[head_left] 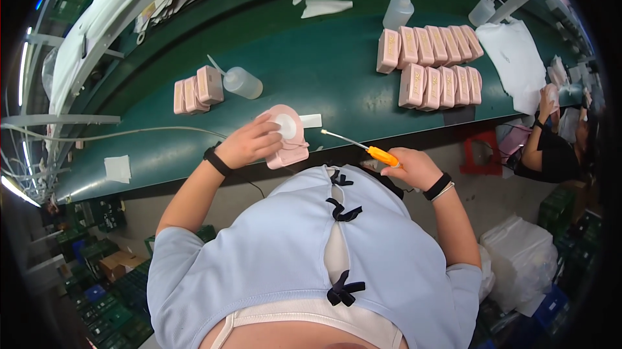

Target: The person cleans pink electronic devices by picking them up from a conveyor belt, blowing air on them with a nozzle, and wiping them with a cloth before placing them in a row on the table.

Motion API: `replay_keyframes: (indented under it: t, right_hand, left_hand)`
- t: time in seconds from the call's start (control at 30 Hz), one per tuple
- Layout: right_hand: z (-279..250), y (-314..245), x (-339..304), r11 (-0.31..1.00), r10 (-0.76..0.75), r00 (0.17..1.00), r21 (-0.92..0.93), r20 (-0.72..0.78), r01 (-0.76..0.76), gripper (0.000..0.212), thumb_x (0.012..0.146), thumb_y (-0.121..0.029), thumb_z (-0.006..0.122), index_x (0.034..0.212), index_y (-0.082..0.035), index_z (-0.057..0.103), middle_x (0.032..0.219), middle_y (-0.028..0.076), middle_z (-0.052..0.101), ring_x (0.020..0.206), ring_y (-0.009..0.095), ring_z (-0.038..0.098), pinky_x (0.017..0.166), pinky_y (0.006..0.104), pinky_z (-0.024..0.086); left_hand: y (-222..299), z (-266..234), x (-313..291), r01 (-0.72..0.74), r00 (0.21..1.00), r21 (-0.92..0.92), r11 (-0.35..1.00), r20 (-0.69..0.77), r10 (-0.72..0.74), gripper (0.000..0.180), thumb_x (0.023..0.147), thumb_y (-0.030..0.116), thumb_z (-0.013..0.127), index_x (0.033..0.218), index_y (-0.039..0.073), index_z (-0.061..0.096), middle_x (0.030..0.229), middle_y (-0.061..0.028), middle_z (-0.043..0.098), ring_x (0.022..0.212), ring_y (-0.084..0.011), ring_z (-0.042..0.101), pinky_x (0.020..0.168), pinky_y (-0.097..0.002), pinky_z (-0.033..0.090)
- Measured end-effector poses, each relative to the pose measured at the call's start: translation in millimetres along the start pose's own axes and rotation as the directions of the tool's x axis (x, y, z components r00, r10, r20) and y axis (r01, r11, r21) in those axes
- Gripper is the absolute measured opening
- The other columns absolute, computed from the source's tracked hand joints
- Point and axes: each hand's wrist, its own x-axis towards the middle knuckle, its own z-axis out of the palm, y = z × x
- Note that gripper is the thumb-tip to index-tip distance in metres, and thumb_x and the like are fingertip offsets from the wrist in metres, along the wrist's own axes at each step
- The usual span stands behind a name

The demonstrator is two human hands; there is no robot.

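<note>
Beside the pink device (291,156) the left hand (249,141) grips, the right hand (414,167) clasps an orange-handled tool (383,156); slipping might scratch the device.

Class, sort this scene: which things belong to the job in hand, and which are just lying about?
Seem part of the job:
pink device under the left hand
orange-handled tool in the right hand
matching pink blocks in rows, probably

Apparently lying about:
white sheet at the right
white scraps at the back
white square at the left
</note>
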Motion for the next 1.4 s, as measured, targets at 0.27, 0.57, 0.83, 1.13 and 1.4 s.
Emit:
replay_keyframes:
  t: [0.27, 0.57, 0.83, 1.13, 1.4]
  right_hand:
    - [42.8, 13.4, -27.6, 0.938, 0.060, 0.971, 0.345, -0.230, 0.024, 0.038, 0.085, -0.034, 0.073, 0.106, -0.004, 0.062, 0.096, 0.013, 0.064, 0.089, 0.035, 0.062, 0.076, 0.0393, 0.050]
    - [49.2, 44.1, -93.6, 0.894, 0.285, 0.870, 0.439, -0.402, -0.090, 0.040, 0.083, -0.028, 0.075, 0.111, -0.002, 0.063, 0.105, 0.016, 0.066, 0.096, 0.034, 0.064, 0.082, 0.0360, 0.051]
    - [45.8, 95.9, -137.4, 0.788, 0.413, 0.851, 0.597, -0.325, -0.154, 0.039, 0.082, -0.021, 0.076, 0.112, 0.000, 0.063, 0.104, 0.016, 0.066, 0.095, 0.033, 0.065, 0.083, 0.0344, 0.050]
    - [19.0, 130.1, -110.8, 0.840, 0.267, 0.939, 0.530, -0.219, -0.115, 0.039, 0.083, -0.023, 0.076, 0.112, 0.000, 0.063, 0.104, 0.015, 0.066, 0.095, 0.033, 0.065, 0.083, 0.0341, 0.051]
    - [9.5, 141.4, -94.6, 0.875, 0.151, 0.966, 0.483, -0.211, -0.031, 0.039, 0.084, -0.023, 0.076, 0.113, -0.001, 0.063, 0.105, 0.014, 0.066, 0.094, 0.034, 0.065, 0.082, 0.0340, 0.051]
  left_hand:
    - [-18.8, 44.5, 67.4, 0.116, 0.993, -0.117, 0.986, 0.022, -0.114, 0.032, 0.075, 0.005, 0.065, 0.106, 0.010, 0.063, 0.115, -0.0045, 0.061, 0.118, -0.0246, 0.055, 0.113, -0.0489, 0.037]
    - [-50.0, 148.5, 236.7, -0.148, 0.986, -0.163, 0.975, 0.048, 0.158, 0.024, 0.088, 0.015, 0.054, 0.110, 0.015, 0.061, 0.119, -0.0021, 0.060, 0.122, -0.0213, 0.052, 0.111, -0.0456, 0.035]
    - [-35.8, 180.1, 285.4, -0.145, 0.984, 0.021, 0.989, -0.100, 0.146, 0.028, 0.087, 0.013, 0.056, 0.115, 0.015, 0.060, 0.121, -0.0065, 0.058, 0.122, -0.0239, 0.051, 0.112, -0.0467, 0.034]
    - [45.8, 209.5, 238.6, 0.518, 0.462, -0.852, -0.069, 0.347, -0.816, 0.082, 0.070, 0.006, 0.082, 0.141, 0.006, 0.041, 0.133, -0.0151, 0.050, 0.117, -0.0334, 0.055, 0.102, -0.0444, 0.046]
    - [53.0, 225.1, 262.4, 0.602, 0.540, -0.761, 0.244, 0.163, -0.826, 0.088, 0.073, 0.008, 0.081, 0.146, 0.006, 0.033, 0.135, -0.0164, 0.048, 0.113, -0.0290, 0.058, 0.098, -0.0383, 0.049]
